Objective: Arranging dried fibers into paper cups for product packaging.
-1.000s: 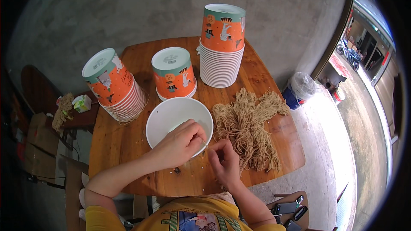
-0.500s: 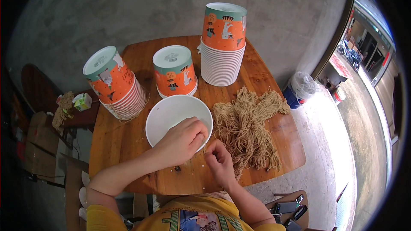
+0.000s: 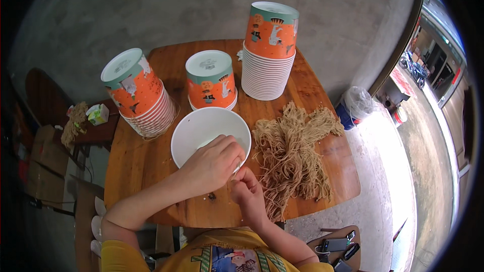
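A white-lined paper bucket [image 3: 187, 132] tilts its open mouth toward me at the table's middle. My left hand [image 3: 214, 160] reaches over its near rim, fingers closed around the right part of that rim. Just right of it, my right hand [image 3: 248, 191] is closed in a pinch, its fingertips almost touching the left hand's. A short piece of tan cord [image 3: 235, 171] shows between the two hands; its ends are hidden by the fingers. Beside my right hand lies a loose heap of tan cords [image 3: 295, 153].
Upside-down orange and green paper buckets stand in a tall stack [image 3: 268, 65], a short stack [image 3: 210, 83] and a leaning left stack [image 3: 136, 90] with cord about it. A wooden table [image 3: 136, 186] carries everything. A lined blue bin [image 3: 348, 113] stands on the floor at right.
My right hand has moved left and up, closer to my left hand at the rim. The left hand keeps its place. The view has shifted slightly.
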Available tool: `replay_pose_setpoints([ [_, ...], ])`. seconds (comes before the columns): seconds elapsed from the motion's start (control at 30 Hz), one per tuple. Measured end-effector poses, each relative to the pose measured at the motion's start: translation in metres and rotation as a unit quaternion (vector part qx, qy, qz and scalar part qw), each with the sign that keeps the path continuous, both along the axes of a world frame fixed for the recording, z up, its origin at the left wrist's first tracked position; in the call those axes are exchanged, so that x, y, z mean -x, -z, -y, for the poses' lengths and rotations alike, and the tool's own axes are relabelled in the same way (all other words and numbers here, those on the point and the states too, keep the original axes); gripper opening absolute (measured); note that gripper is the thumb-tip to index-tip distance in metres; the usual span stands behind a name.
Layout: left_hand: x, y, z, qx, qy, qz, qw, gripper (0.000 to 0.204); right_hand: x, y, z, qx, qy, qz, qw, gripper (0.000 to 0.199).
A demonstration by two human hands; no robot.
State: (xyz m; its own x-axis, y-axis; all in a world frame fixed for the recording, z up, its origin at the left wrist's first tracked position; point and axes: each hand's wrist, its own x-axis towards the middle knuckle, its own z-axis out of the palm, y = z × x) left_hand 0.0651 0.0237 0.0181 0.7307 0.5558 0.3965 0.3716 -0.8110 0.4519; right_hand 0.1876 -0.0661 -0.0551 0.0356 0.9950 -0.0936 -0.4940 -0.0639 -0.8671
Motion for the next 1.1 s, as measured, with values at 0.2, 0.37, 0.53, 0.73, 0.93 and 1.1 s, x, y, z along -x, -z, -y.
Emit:
replay_pose_setpoints([
  [0.2, 0.019, 0.0, 0.016, -0.089, -0.1, 0.122, 0.983, 0.021, 0.012, 0.015, 0.023, -0.073, -0.004, 0.186, 0.98, 0.014],
  [0.37, 0.049, 0.044, 0.076, 0.151, -0.198, 0.255, 0.934, 0.013, 0.009, 0.008, 0.03, -0.139, -0.028, 0.365, 0.92, 0.015],
  [0.53, 0.038, 0.048, 0.074, 0.627, -0.133, 0.312, 0.701, 0.017, 0.012, 0.002, 0.029, -0.267, 0.023, 0.488, 0.83, 0.011],
  [0.73, 0.039, 0.057, 0.071, 0.625, -0.117, 0.289, 0.716, 0.02, 0.009, 0.005, 0.031, -0.262, 0.02, 0.509, 0.82, 0.011],
  [0.93, 0.03, 0.051, 0.07, 0.636, -0.143, 0.328, 0.684, 0.019, 0.011, 0.011, 0.028, -0.28, 0.04, 0.508, 0.813, 0.011],
  [1.1, 0.024, 0.045, 0.065, 0.591, -0.157, 0.359, 0.705, 0.019, 0.013, 0.012, 0.026, -0.286, 0.032, 0.534, 0.795, 0.011],
])
